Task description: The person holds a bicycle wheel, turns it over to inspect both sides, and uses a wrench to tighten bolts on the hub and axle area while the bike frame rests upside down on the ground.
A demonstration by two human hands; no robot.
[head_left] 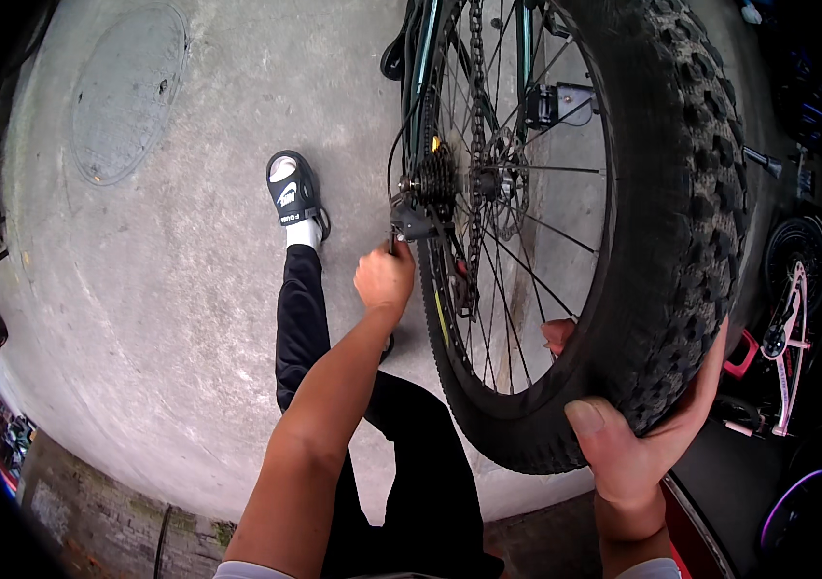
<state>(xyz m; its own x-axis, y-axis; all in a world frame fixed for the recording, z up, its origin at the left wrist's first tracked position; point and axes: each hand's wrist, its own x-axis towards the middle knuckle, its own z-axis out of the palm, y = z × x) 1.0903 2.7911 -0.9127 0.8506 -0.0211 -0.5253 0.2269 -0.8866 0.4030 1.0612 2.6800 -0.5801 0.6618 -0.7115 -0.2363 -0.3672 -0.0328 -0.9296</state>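
Right hand nearest the camera, grip clamped on the knobby fat rear tyre at its lower edge: thumb on the near sidewall, fingers wrapped around the tread, fingertips poking through by the rim. Wheel is upright, steadied by that hand.

Left hand is further in, at the rear derailleur just beside the cassette. Fist closed, apparently around a small tool or a part of the derailleur; cannot tell which, the fist hides it.

Progress, as a judgement: wheel is mounted in the frame, chain runs over the cassette, nothing is taken off. Looks like adjusting at the derailleur is under way, not finished.

Around: the person's own leg in black trousers and a black-and-white sandal on the concrete floor, close to the left of the wheel. Spokes and chain crowd the space beside the left hand. Round manhole cover far left. Pink-and-white bicycle part at right, well apart.
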